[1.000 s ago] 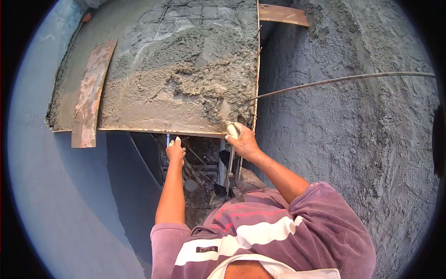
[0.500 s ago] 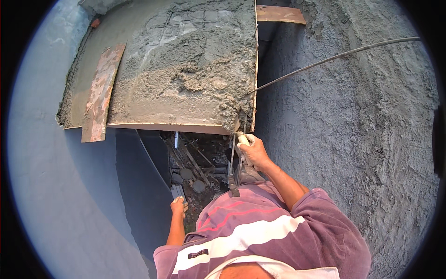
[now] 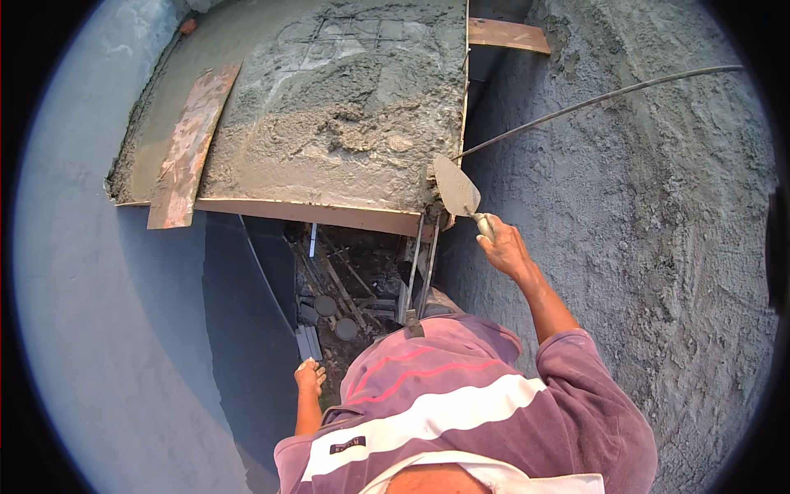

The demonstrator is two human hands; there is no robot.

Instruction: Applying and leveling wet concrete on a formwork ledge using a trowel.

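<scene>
My right hand [image 3: 506,249] is closed around the pale handle of a pointed trowel [image 3: 455,188]. The trowel's flat, mortar-smeared blade lies at the near right corner of a slab of wet concrete [image 3: 304,156], beside a lump of mortar [image 3: 431,191] on the edge. Lower left, my left hand [image 3: 310,376] is curled closed beside the end of some grey bars [image 3: 309,342]. What its fingers hold, if anything, is hidden. Wooden form boards [image 3: 321,216] edge the slab at the front and right side.
A mortar-stained plank [image 3: 193,148] lies across the slab's left part. A thin rod [image 3: 609,103] juts over the right gap toward a rough plastered wall [image 3: 625,247]. Below are sticks and round containers [image 3: 325,306]. A smooth wall [image 3: 90,247] stands left; another board [image 3: 508,35] lies far right.
My right hand has moved up and to the right with the trowel, from below the slab's corner to beside it, and the blade now shows fully. My left hand has barely moved.
</scene>
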